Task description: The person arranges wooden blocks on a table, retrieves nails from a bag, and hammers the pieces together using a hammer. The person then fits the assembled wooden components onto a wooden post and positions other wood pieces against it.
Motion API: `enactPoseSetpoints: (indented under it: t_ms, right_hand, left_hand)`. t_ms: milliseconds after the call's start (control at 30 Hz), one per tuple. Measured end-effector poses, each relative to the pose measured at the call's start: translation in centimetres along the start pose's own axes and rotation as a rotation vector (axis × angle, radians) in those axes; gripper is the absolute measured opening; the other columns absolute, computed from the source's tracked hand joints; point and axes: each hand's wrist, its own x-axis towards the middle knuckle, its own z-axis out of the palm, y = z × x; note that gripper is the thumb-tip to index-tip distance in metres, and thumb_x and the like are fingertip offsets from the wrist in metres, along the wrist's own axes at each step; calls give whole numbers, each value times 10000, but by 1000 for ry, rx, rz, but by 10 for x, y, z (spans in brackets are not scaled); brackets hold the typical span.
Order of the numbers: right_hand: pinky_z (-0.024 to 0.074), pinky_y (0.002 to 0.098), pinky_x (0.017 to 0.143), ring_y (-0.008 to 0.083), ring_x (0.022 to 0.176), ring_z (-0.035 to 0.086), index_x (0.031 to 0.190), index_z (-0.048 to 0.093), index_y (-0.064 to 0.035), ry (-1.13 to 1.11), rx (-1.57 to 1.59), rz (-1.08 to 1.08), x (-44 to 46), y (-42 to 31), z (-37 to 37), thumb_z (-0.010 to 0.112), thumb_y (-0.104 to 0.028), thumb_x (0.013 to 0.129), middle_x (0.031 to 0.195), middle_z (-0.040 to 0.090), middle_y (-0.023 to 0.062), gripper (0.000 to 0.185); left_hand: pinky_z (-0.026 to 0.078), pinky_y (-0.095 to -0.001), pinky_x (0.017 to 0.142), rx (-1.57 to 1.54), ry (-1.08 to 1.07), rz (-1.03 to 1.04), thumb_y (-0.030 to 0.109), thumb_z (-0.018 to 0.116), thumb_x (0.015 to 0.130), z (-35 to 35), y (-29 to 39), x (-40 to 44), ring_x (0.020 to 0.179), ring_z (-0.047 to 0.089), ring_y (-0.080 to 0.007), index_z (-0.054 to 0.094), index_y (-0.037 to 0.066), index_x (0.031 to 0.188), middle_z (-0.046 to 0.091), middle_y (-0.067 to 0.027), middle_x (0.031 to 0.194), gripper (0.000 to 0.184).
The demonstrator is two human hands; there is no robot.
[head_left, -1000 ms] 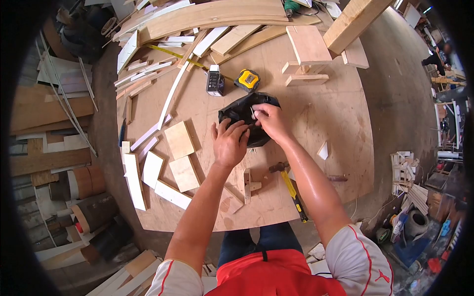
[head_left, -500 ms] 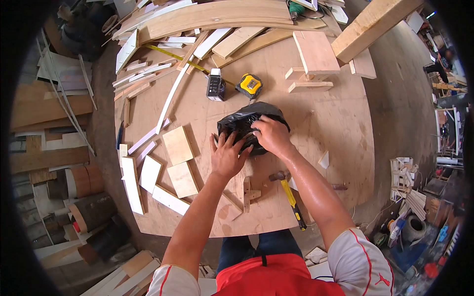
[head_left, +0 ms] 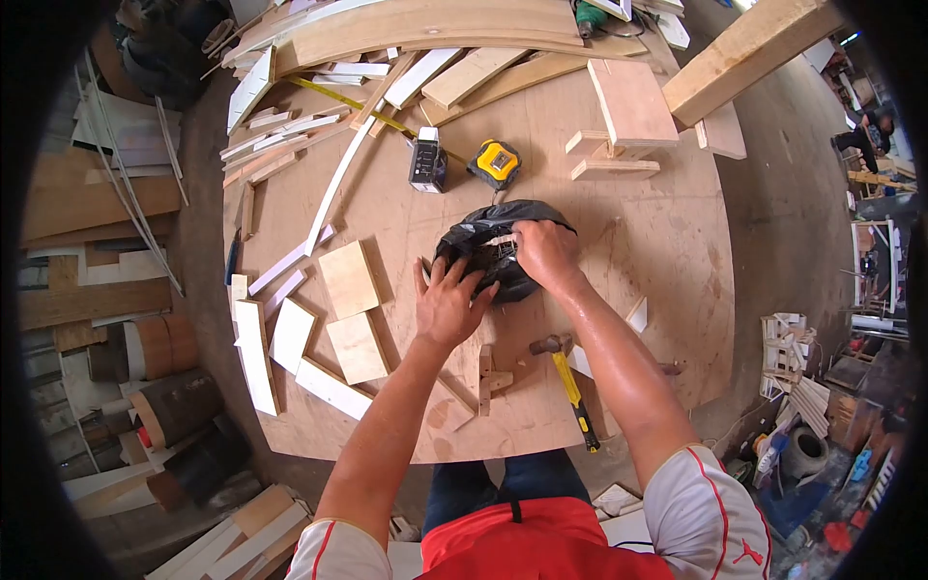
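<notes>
A black plastic bag (head_left: 522, 213) lies open on the wooden table, with small metallic pieces, perhaps nails, showing inside. My left hand (head_left: 450, 302) rests on the bag's near left edge, fingers spread. Over the bag's right side, the fingers of my right hand (head_left: 546, 253) are pinched together; what they hold is too small to name. Beyond the bag sit a yellow and black tape measure (head_left: 496, 162) and a small black and white box (head_left: 427, 162). Nearer my body lies a hammer (head_left: 568, 387) with a yellow and black handle.
Wood offcuts (head_left: 356, 348) lie at the left, with longer boards (head_left: 425, 29) stacked along the far side. A wooden assembly (head_left: 633, 106) and a thick beam (head_left: 744, 63) occupy the far right. Another person (head_left: 865, 135) is in the distance at the right.
My right hand has moved slightly right within the bag's opening, its fingers now drawn together over the metallic pieces. My left hand has shifted down to the bag's near edge, still spread.
</notes>
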Motion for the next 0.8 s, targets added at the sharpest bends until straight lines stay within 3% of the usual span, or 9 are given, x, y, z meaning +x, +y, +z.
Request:
enactPoseSetpoints:
  t_ms: [133,233,367,667,800]
  right_hand:
    - [611,507,746,386,806,758,959,781,-115,69,-37,29,-5,-4,0,702,-208,963,892,770,152,122]
    - [613,505,711,369,799,759,952,756,-115,144,75,-150,-12,-8,-6,651,-139,929,928,745,131,110]
    - [618,476,772,338,937,756,940,754,-102,-63,24,-400,-11,-12,5,631,-102,893,1058,735,90,132]
    - [590,515,882,362,1012,742,980,736,-78,-141,6,-216,-6,-14,10,636,-61,902,1111,736,113,128]
    - [564,516,907,399,1028,723,993,707,-61,-209,192,-217,-2,-9,5,699,-89,918,1171,732,157,81]
  left_hand:
    - [178,-693,1254,7,7,2,466,734,966,1,0,1,1409,513,-362,818,148,1133,690,-121,1373,369]
    - [182,-695,1252,21,8,10,458,737,964,2,-1,2,1412,510,-370,817,148,1138,689,-117,1377,364]
    - [184,-695,1252,9,25,22,447,740,962,4,0,2,1413,508,-378,816,157,1146,689,-100,1385,352]
    - [191,-694,1247,-2,19,12,452,742,962,6,-2,2,1416,508,-383,817,166,1153,695,-93,1380,351]
    - [190,-692,1248,4,28,11,456,738,967,3,-2,1,1418,509,-386,819,167,1146,699,-107,1376,350]
